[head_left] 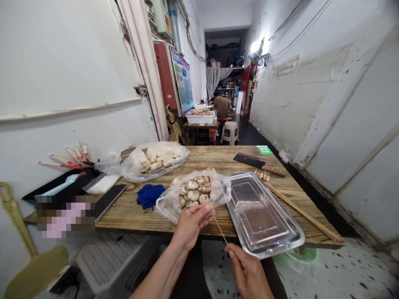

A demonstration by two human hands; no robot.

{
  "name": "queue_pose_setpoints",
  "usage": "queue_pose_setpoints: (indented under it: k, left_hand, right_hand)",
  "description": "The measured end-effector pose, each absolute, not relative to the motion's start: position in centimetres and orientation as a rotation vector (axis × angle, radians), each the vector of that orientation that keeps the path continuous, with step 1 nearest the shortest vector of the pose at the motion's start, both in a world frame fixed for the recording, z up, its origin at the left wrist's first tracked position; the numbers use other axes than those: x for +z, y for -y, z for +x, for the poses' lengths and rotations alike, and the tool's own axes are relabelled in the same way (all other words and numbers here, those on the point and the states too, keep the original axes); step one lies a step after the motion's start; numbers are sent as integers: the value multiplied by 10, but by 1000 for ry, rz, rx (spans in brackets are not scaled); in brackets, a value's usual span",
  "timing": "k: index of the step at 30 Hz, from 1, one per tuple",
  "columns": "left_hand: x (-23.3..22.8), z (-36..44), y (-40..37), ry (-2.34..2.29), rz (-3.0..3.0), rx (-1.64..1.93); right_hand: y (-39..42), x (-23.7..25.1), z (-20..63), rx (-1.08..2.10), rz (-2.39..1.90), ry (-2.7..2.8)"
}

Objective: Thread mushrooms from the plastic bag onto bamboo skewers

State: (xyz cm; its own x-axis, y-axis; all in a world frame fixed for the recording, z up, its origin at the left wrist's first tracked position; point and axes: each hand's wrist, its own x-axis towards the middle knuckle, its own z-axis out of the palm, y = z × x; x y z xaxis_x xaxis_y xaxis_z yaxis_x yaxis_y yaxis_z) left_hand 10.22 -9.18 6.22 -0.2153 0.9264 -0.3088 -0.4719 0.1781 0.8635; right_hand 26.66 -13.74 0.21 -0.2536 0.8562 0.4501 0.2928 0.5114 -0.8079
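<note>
In front of the table edge, my left hand [195,222] pinches a small pale mushroom [209,206] between thumb and fingers. A thin bamboo skewer [220,227] slants from the mushroom down to my right hand [246,265], whose thumb and fingers grip its lower end. How deep the tip sits in the mushroom is hidden. Just beyond my left hand lies an open clear plastic bag of whole brownish-white mushrooms [193,193]. To the right a shiny metal tray [264,216] overhangs the table's front edge, with no food in it.
Bamboo skewers [307,214] lie right of the tray, small pinkish-brown pieces at their far end. A cleaver [249,160] rests behind. Leftward are a blue cloth [150,196], a bag of pale chunks [154,160] and a phone [110,200]. A person [222,107] sits far back.
</note>
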Motion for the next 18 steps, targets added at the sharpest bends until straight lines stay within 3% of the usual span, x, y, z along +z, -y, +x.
queue_pose_setpoints:
  k: [6,18]
  left_hand:
    - [67,103,93,-1169,554,1378]
    - [67,102,93,-1179,556,1366]
  right_hand:
    - [139,-7,261,881,-997,1695]
    - [143,-8,249,1675,-956,1183]
